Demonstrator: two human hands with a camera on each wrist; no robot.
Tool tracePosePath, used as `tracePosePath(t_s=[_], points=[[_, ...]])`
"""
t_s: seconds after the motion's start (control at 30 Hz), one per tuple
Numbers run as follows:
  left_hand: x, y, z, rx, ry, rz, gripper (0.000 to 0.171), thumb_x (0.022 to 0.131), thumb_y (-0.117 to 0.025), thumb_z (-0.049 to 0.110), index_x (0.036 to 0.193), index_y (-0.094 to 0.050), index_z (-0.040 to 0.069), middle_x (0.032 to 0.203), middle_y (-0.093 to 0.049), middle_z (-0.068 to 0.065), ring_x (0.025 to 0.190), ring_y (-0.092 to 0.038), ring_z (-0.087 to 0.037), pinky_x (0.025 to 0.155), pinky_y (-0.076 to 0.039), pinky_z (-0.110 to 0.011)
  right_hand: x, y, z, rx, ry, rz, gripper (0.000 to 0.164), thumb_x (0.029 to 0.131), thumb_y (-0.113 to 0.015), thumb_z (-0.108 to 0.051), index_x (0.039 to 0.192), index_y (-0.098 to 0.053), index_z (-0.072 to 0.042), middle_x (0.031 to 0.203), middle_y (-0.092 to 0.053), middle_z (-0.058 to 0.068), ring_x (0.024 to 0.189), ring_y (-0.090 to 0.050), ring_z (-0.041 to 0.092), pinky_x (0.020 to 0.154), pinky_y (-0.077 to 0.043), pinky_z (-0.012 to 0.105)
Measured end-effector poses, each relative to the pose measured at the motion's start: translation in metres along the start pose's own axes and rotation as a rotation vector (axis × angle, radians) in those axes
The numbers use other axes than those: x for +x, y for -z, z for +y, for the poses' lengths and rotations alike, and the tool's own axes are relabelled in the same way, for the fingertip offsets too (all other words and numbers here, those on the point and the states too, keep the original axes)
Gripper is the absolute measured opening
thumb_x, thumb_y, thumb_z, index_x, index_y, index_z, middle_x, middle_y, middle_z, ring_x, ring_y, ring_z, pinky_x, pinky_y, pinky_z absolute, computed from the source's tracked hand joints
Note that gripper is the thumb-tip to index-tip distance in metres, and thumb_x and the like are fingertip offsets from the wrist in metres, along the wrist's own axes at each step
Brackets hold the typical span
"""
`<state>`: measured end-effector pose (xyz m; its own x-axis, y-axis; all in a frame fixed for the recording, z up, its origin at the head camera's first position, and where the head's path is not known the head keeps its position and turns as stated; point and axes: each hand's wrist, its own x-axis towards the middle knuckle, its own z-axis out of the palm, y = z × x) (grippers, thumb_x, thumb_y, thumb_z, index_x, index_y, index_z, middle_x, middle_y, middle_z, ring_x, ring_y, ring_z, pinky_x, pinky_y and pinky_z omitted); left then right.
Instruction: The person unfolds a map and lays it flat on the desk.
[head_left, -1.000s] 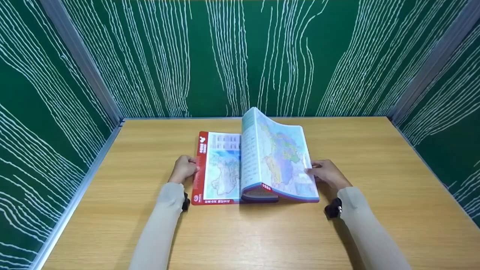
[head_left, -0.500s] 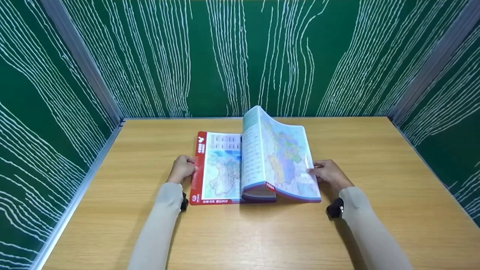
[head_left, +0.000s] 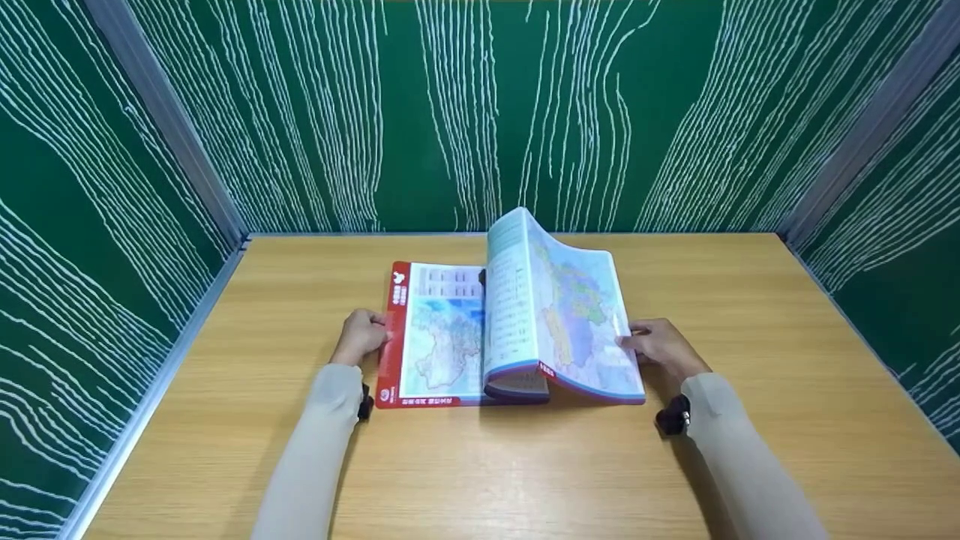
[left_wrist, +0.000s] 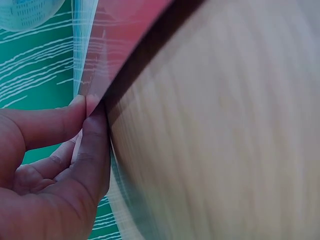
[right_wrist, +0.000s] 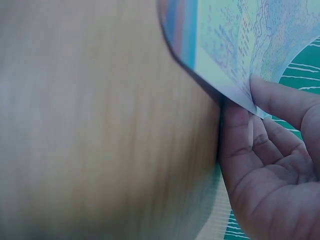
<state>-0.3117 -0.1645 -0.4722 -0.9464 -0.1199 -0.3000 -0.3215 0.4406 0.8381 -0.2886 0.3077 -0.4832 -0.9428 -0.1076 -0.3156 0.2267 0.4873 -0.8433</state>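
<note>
A glossy folding map (head_left: 574,322) lies partly unfolded on the table, its middle raised in a tall curved fold. Its left panel (head_left: 442,345) has a red border and a small map; the right part shows a coloured map. My left hand (head_left: 361,335) pinches the red left edge between thumb and fingers, as the left wrist view confirms with the red sheet (left_wrist: 125,30) at the fingertips. My right hand (head_left: 664,347) pinches the right edge, the thumb (right_wrist: 282,100) on the printed face and fingers beneath. Layers under the raised fold are mostly hidden.
The wooden table (head_left: 510,480) spreads around the map. Green panels (head_left: 420,112) with wavy white lines stand along the back and both sides, joined by grey metal posts (head_left: 165,112). A small dark camera (head_left: 673,415) is on the right wrist.
My left hand has drawn the red edge slightly left. The raised fold has shifted right and stands a little higher; my right hand has edged slightly right with its side.
</note>
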Motion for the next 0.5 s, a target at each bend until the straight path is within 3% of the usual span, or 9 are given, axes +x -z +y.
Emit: tracePosePath(t_s=[0.2,0.5], points=[[-0.0019,0.0034,0.0001,-0.024,0.028,-0.027,0.034,0.088,-0.051,-0.007,0.122,-0.051,-0.008,0.122,-0.054,-0.024,0.107,-0.06,-0.032,0.088,-0.054,-0.041,-0.0004,0.0006,0.0002,0.012,-0.028,0.024,0.054,0.093,-0.061,-0.016,0.137,-0.044,0.011,0.118,-0.064,0.017,0.084,-0.063,0.008,0.076,-0.055,0.024],[-0.0023,0.0063,-0.0007,-0.049,0.035,-0.022,0.035,0.087,-0.05,-0.007,0.122,-0.051,-0.007,0.122,-0.055,-0.024,0.107,-0.06,-0.034,0.087,-0.055,-0.041,-0.0039,0.0042,-0.002,0.008,-0.052,0.038,0.054,0.092,-0.063,-0.017,0.134,-0.047,0.012,0.108,-0.067,0.011,0.081,-0.063,0.007,0.074,-0.054,0.023]])
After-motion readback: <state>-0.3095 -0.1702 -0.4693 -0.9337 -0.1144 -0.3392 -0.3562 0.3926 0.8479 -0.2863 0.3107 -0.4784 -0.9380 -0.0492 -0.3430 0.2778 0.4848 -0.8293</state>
